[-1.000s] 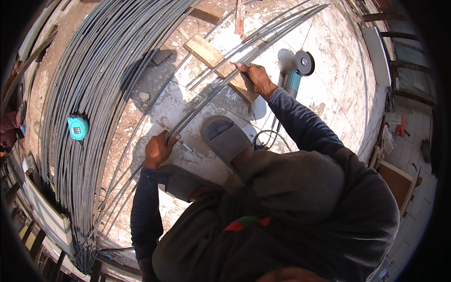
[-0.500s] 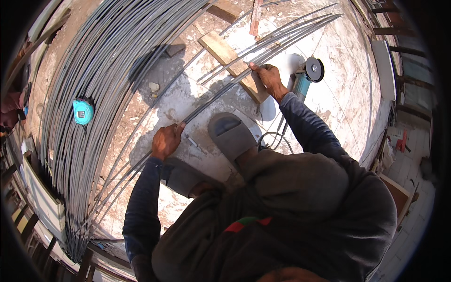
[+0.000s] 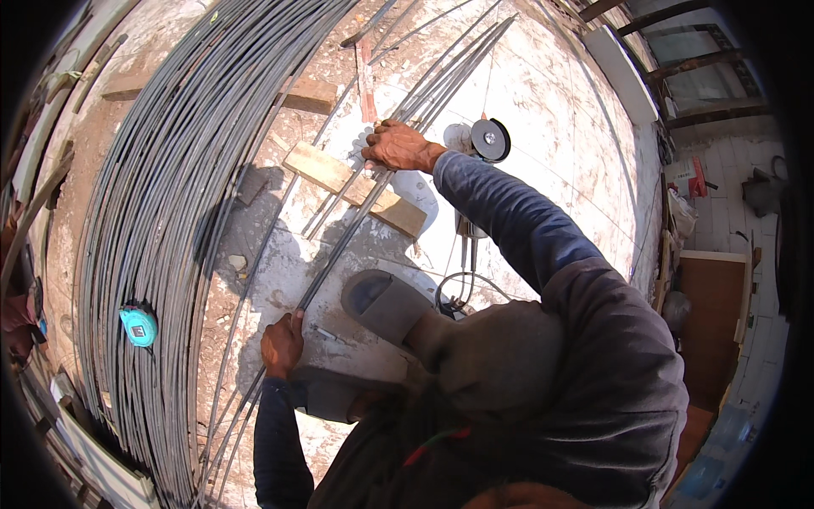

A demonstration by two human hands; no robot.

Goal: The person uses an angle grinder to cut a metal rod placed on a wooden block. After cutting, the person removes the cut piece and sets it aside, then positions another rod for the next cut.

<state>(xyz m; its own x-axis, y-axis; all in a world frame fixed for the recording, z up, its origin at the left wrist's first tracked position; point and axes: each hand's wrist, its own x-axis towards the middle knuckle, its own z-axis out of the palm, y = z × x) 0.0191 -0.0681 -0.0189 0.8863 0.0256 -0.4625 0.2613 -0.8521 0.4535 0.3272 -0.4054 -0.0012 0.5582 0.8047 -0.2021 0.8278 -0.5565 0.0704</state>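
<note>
A few thin grey steel rods point(image 3: 337, 248) slant from lower left to upper right, across a short wooden plank point(image 3: 405, 214). My left hand point(image 3: 282, 345) is closed around them at the near part, beside my sandal. Beyond the plank, my right hand point(image 3: 400, 146) curls over the same rods, its fingertips pointing left and partly hidden. Right of that hand lies an angle grinder point(image 3: 489, 140) with its disc facing up; my sleeve covers most of its body.
A large bundle of long steel rods point(image 3: 191, 161) curves along the left, with a teal tape measure point(image 3: 138, 326) on top. A small white stick point(image 3: 326, 333) lies near my left hand. The grinder's cable point(image 3: 449, 288) loops beside my sandal point(image 3: 386, 307). Another wooden block point(image 3: 309, 95) sits farther off.
My right hand has slid farther up the rods, from the plank's near side to beyond it. My left hand keeps its hold. The whole view has turned and shifted.
</note>
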